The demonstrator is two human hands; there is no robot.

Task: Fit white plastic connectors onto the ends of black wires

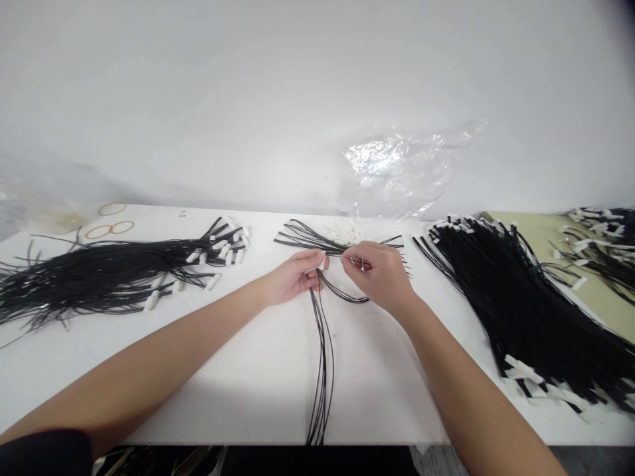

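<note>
Near the middle of the table, my left hand [296, 276] is closed around a small white connector [323, 262], its thumb on top. Thin black wires [322, 357] hang from this hand over the table's front edge, and others [342, 295] loop toward the right. My right hand [373, 270] meets it from the right, thumb and forefinger pinched at what looks like a thin wire end by the connector. Behind both hands lies a small bunch of black wires [302, 233] beside a heap of white connectors [343, 231], partly covered by my hands.
Black cables with white connectors [124, 268] lie at left, near orange rubber bands [113, 209]. A thick stack of black cables [526, 304] fills the right side. Clear plastic film [401, 168] rests against the wall. More wires [602, 248] lie far right on a yellowish surface.
</note>
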